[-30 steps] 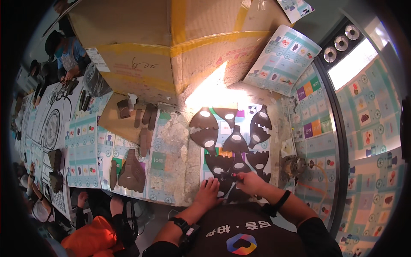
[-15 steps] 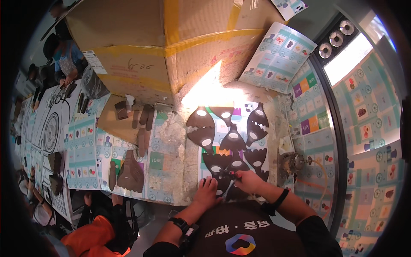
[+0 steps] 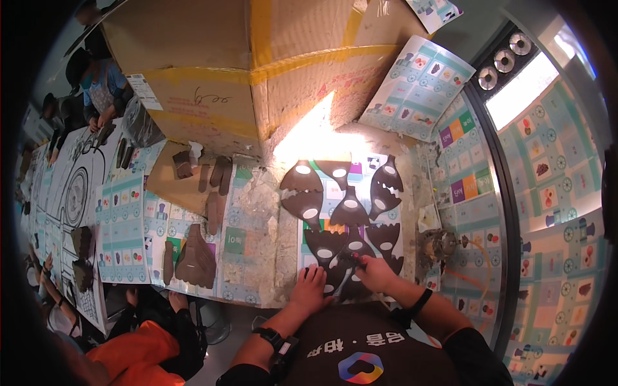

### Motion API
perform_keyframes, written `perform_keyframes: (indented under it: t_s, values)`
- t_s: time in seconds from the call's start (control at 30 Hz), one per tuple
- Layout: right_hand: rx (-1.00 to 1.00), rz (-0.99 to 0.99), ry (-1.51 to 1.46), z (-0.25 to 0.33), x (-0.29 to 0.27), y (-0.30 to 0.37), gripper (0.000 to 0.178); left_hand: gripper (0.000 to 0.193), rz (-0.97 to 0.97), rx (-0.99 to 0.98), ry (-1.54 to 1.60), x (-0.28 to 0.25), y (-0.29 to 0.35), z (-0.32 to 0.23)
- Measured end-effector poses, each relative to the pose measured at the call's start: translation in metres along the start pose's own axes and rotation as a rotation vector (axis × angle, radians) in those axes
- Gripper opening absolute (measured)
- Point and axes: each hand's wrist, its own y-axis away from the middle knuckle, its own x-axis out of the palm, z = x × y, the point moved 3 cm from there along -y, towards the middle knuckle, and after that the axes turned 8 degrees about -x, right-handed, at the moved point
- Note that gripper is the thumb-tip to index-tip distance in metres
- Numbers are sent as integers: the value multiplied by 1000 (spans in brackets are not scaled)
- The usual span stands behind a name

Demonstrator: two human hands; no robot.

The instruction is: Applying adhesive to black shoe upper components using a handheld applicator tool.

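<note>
In front of me, several dark brown flat cut pieces (image 3: 351, 209) with jagged edges and white ovals lie in rows on a printed sheet. My right hand (image 3: 376, 275) is closed around a small dark tool (image 3: 353, 257) with a reddish part, held over the near pieces; its exact kind is mostly hidden by the fingers. To its left, my left hand (image 3: 310, 289) lies with fingers stretched out at the edge of a near brown piece (image 3: 335, 275), holding nothing visible.
A large taped cardboard box (image 3: 206, 96) stands at the back, brightly lit at its lower corner. More brown pieces (image 3: 196, 260) lie on the left. Right of the sheet is a grimy round fitting (image 3: 441, 244) with an orange hose (image 3: 479, 251). People sit at the left table.
The tool in my right hand has shifted slightly right. My left hand has barely moved. A person in orange at lower left has shifted a little.
</note>
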Motion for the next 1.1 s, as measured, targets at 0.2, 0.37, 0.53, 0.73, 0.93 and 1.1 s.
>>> perform_keyframes:
  t_s: [0.2,0.37,0.53,0.73,0.93,1.1]
  values:
    - [-60,-32,-70,8,7,0,29,91,-11,-12,0,5,2,0]
    - [-91,30,-70,27,-2,-4,28,90,-38,5,-4,7,6,2]
    - [-84,114,20,24,-4,-4,29,90,-83,18,20,12,9,1]
    - [-83,148,24,21,-2,-1,30,91,-68,1,25,15,11,0]
    - [-100,98,23,28,-2,-4,29,91,-38,4,13,13,13,0]
    - [-142,139,76,21,-3,1,29,91,-40,-5,13,10,14,-2]
